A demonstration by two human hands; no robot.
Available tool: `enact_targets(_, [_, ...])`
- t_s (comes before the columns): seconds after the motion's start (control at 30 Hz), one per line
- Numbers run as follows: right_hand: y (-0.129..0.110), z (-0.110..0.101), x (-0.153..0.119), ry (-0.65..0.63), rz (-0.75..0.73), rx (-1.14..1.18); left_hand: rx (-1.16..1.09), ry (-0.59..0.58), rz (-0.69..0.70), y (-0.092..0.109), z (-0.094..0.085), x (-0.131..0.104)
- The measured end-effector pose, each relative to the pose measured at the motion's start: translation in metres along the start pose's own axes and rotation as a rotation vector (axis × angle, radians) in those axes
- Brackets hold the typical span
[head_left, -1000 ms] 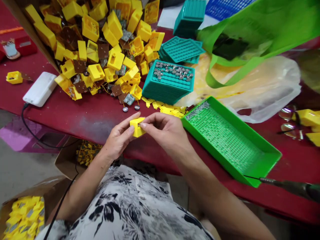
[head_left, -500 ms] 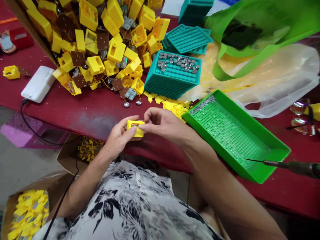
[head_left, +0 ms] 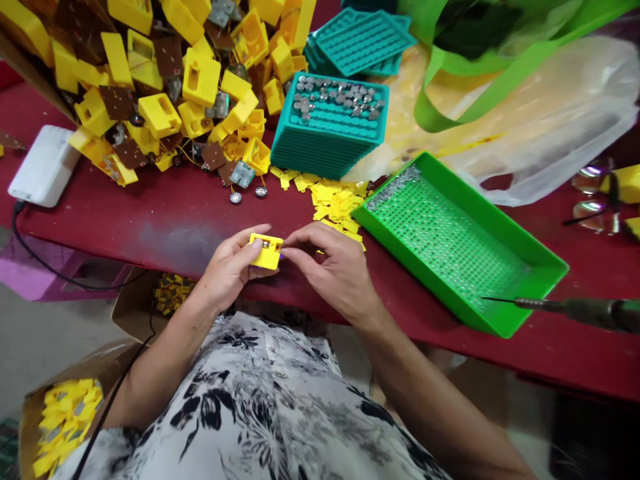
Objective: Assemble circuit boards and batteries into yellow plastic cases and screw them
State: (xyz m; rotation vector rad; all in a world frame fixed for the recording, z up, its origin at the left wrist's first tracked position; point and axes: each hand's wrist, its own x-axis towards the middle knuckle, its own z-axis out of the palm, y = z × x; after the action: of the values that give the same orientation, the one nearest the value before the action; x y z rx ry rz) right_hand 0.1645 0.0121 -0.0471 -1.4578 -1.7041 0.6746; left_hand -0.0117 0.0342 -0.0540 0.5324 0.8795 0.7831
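Observation:
A small yellow plastic case [head_left: 267, 252] with an open slot is gripped in my left hand [head_left: 231, 265], its thumb lying on the top face. Metal parts show inside the slot. At the case's right edge, my right hand [head_left: 334, 267] has thumb and forefinger pinched together. A bluish glint shows by those fingertips, but what they hold is too small to make out. Small yellow plastic pieces [head_left: 336, 203] lie on the red table just beyond my right hand.
Yellow cases with boards and wires [head_left: 200, 80] are heaped at the back left. Button cells [head_left: 345, 93] lie on stacked teal trays [head_left: 325, 147]. Right stands a green tray [head_left: 500, 230] of small metal parts, with a screwdriver [head_left: 565, 305] over it. A white power bank [head_left: 44, 167] lies left.
The yellow case has turned and tilted in my left hand. My right thumb has moved off its top face to the right edge. The whole view has shifted slightly.

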Motion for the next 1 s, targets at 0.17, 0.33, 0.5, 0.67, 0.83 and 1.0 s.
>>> enact_targets(0.17, [0.004, 0.002, -0.006, 0.06, -0.103, -0.149, 0.086, -0.018, -0.048, -0.006, 0.008, -0.002])
enact_targets(0.33, [0.017, -0.019, -0.008, 0.162, -0.067, -0.203, 0.117, -0.005, -0.032, -0.006, 0.014, 0.002])
enact_targets(0.5, [0.042, -0.039, -0.02, 0.181, -0.057, -0.41, 0.121, 0.023, 0.035, -0.001, 0.014, 0.008])
enact_targets(0.67, [0.05, -0.025, -0.031, 0.143, -0.106, -0.55, 0.128, 0.0, 0.058, 0.003, 0.012, 0.008])
enact_targets(0.83, [0.046, -0.02, -0.024, 0.026, -0.132, -0.765, 0.135, 0.019, 0.046, 0.003, 0.012, 0.005])
enact_targets(1.0, [0.032, -0.029, -0.013, -0.2, -0.15, -0.897, 0.155, 0.017, 0.027, 0.003, 0.011, 0.005])
